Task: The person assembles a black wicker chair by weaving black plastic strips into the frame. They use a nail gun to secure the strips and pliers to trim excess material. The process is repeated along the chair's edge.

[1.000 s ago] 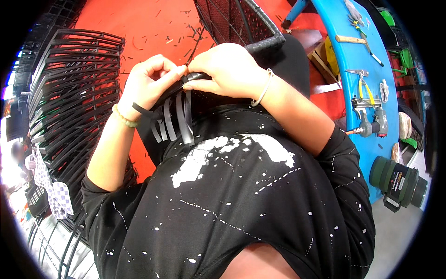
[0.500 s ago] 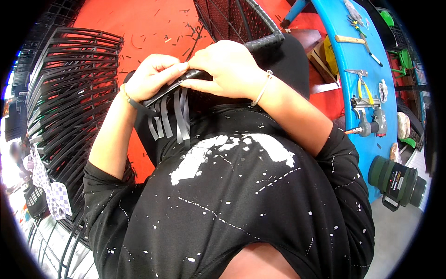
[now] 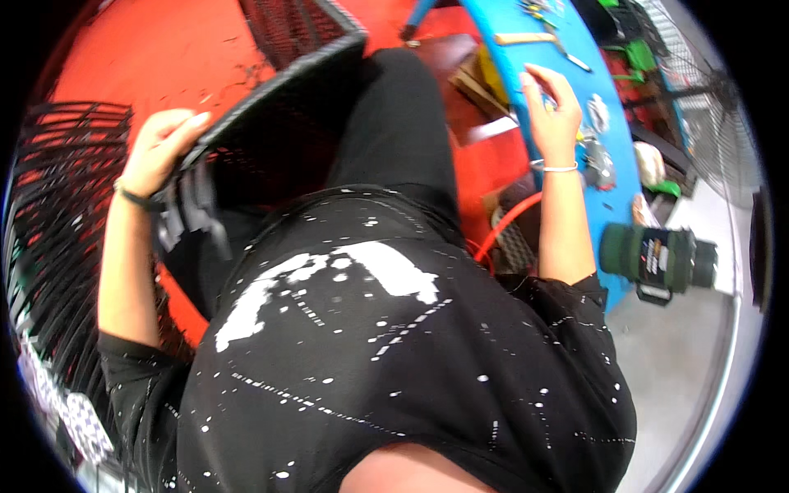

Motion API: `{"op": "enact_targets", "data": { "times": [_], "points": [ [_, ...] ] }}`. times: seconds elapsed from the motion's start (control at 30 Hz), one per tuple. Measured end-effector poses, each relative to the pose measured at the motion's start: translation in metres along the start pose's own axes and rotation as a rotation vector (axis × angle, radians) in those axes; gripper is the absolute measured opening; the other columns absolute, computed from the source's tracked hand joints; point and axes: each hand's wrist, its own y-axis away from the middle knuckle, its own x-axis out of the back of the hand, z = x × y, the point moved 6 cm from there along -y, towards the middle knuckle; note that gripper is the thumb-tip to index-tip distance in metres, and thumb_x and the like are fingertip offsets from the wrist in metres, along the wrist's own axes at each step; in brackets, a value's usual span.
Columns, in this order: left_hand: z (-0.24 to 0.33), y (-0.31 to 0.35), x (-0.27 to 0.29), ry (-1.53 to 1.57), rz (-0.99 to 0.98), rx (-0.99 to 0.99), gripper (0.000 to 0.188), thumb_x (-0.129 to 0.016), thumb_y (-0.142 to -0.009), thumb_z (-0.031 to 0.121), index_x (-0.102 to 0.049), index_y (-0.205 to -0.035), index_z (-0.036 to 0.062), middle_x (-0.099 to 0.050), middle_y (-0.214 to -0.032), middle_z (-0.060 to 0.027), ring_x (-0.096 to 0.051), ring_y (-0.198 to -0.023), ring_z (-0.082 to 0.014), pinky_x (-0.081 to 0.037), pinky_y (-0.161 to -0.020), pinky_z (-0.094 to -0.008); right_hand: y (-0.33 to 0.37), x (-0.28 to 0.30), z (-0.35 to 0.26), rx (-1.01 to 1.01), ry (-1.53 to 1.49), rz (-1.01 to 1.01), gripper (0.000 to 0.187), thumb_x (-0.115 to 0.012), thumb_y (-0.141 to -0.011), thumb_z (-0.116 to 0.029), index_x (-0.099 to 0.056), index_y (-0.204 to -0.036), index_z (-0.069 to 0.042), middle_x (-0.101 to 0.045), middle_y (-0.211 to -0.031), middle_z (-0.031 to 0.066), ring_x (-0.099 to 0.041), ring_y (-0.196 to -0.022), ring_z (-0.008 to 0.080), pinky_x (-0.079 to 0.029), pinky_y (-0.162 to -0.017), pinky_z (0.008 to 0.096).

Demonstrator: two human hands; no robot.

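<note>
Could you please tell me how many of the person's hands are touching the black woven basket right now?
1: the left hand grips the black woven basket at its rim; the right hand is raised apart from it, over the blue table.

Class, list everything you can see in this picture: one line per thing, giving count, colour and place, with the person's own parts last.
Woven frame: one, black, on the lap, left hand on its rim.
Loose strips: several, grey-black, hanging from the frame's rim below the left hand.
Wire rack: one, black, far left.
Floor: red, upper left.
Bench: one, blue, upper right.
Hand tools: several, mixed colours, on the bench.
Flask: one, dark green, at the bench's near end.
Hose: one, orange, beside the right forearm.
Shirt: one, black with white spatter, centre.
Left hand: gripping the frame's rim, dark wristband.
Right hand: open, empty, over the bench, silver bracelet.
</note>
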Motion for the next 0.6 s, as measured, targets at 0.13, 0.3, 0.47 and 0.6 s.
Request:
{"op": "enact_targets", "data": {
  "times": [0.13,0.3,0.47,0.6],
  "points": [
    [-0.018,-0.008,0.005,0.133,-0.004,-0.008,0.041,-0.059,-0.100,0.018,-0.040,-0.064,0.0123,-0.031,-0.063,0.0111,-0.025,-0.058,-0.0020,-0.022,-0.053,-0.0249,0.070,0.125,0.168,-0.718,0.245,-0.052,0.039,-0.067,-0.094,-0.037,-0.070,-0.084,0.000,-0.066,-0.068,0.0021,-0.065,-0.069,0.0115,-0.049,-0.062,0.0240],
    [-0.016,-0.011,0.006,0.108,-0.024,0.027,0.037,-0.059,-0.100,0.020,-0.047,-0.066,0.0110,-0.035,-0.064,0.0116,-0.028,-0.060,-0.0010,-0.024,-0.054,-0.0237,0.191,0.192,0.235,-1.361,0.098,0.021,0.061,-0.061,-0.087,-0.065,-0.066,-0.085,-0.004,-0.067,-0.072,0.0039,-0.063,-0.064,0.0132,-0.047,-0.052,0.0277],
    [0.002,-0.005,0.003,-0.013,-0.031,-0.036,0.033,-0.057,-0.100,0.024,-0.056,-0.073,0.0045,-0.043,-0.069,0.0086,-0.040,-0.066,-0.0030,-0.033,-0.058,-0.0238,0.223,0.166,0.283,-1.572,-0.396,0.321,0.064,-0.072,-0.080,-0.064,-0.063,-0.099,-0.003,-0.069,-0.096,0.0102,-0.067,-0.080,0.0199,-0.052,-0.062,0.0336],
    [0.000,-0.009,-0.003,0.076,-0.050,0.037,0.037,-0.060,-0.099,0.032,-0.059,-0.071,0.0074,-0.047,-0.062,0.0077,-0.047,-0.059,-0.0028,-0.039,-0.055,-0.0233,0.223,0.162,0.331,-1.682,-0.776,0.455,0.054,-0.079,-0.078,-0.052,-0.063,-0.105,-0.008,-0.070,-0.093,0.0066,-0.067,-0.082,0.0224,-0.054,-0.069,0.0344]
  ]
}}
